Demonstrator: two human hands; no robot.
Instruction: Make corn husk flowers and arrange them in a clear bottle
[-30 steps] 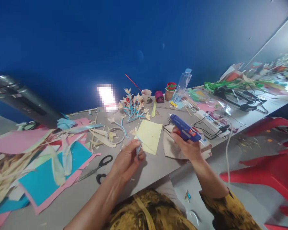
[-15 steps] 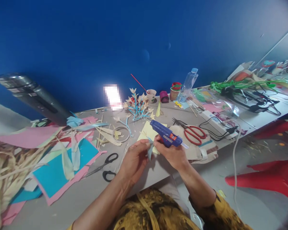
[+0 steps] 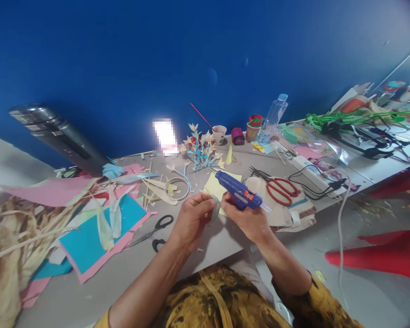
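Glue gun point(image 3: 235, 188) moved beside left hand point(image 3: 194, 219) pinching pale strip point(image 3: 216, 199), nozzle point(image 3: 213, 170) forward-left, long axis slanting, right hand point(image 3: 248, 222) gripping it

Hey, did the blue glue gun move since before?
Yes, the glue gun moved left, judged against the yellow paper: it was off the paper's right side, and now its front overlaps the paper, near the left hand.
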